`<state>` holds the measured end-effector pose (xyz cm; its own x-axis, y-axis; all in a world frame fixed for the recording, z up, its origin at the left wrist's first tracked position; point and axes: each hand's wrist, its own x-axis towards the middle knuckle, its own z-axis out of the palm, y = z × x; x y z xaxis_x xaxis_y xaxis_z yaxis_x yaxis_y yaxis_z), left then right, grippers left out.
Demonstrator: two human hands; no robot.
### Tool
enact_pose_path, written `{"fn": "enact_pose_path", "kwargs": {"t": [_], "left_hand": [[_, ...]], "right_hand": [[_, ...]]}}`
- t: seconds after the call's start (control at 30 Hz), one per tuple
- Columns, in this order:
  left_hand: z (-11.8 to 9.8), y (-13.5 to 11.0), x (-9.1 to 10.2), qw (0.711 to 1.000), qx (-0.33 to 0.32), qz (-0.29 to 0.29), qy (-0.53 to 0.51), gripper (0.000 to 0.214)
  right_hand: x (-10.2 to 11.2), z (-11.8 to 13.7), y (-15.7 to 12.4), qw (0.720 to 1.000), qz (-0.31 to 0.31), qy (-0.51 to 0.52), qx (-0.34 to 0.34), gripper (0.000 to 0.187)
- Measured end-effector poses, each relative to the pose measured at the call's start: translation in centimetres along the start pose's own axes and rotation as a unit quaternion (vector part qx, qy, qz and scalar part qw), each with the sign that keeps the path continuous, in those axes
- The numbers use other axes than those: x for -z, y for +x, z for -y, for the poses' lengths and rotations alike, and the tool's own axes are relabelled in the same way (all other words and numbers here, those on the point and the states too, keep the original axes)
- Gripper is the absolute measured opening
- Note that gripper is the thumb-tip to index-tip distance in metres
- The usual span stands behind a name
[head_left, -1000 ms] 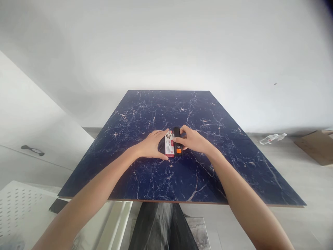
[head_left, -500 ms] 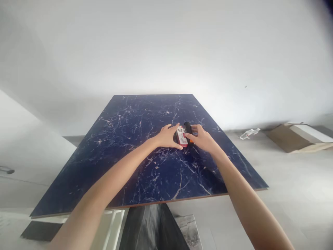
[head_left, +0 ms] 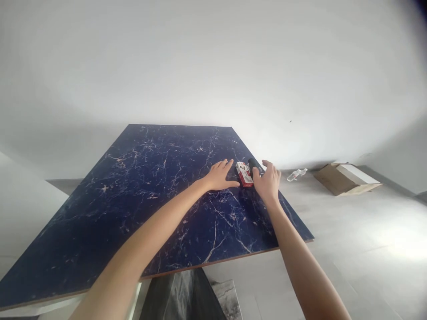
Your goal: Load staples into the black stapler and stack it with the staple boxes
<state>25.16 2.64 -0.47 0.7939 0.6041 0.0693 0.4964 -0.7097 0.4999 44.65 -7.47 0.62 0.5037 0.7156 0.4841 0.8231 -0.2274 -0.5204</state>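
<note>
Well, a dark blue marble counter [head_left: 140,178], pale floor [head_left: 367,240] beyond.
Open left hand [head_left: 220,175] and right hand [head_left: 267,182] flank a red-and-white box [head_left: 244,174] and black object [head_left: 252,165], gripping neither; a plastic bottle [head_left: 296,174] and cardboard carton [head_left: 345,180] lie on the floor.

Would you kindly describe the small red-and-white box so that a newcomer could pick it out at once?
Find the large veined dark blue slab. Near its right edge, between the left hand and right hand, lies a small box. It alone is red and white, and a black object sits against it.
</note>
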Motion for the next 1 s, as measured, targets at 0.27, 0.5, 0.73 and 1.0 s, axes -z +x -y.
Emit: {"fn": "enact_pose_path", "kwargs": {"t": [0.27,0.5,0.73,1.0], "left_hand": [[7.7,-15.9,5.0,0.969,0.058,-0.234,0.058,0.039],[8.3,-18.0,5.0,0.983,0.004,-0.162,0.085,0.044],[8.0,-17.9,3.9,0.986,-0.006,-0.145,0.081,0.039],[8.3,-18.1,3.4,0.987,0.006,-0.118,0.11,0.039]], "right_hand": [[-4.3,11.1,-4.2,0.942,0.178,0.089,0.268,0.029],[-9.6,17.7,-7.6,0.867,0.309,0.056,0.387,0.027],[-9.6,16.1,-8.3,0.849,0.327,0.111,0.399,0.02],[-9.4,16.2,-8.7,0.846,0.316,0.081,0.422,0.033]]}}
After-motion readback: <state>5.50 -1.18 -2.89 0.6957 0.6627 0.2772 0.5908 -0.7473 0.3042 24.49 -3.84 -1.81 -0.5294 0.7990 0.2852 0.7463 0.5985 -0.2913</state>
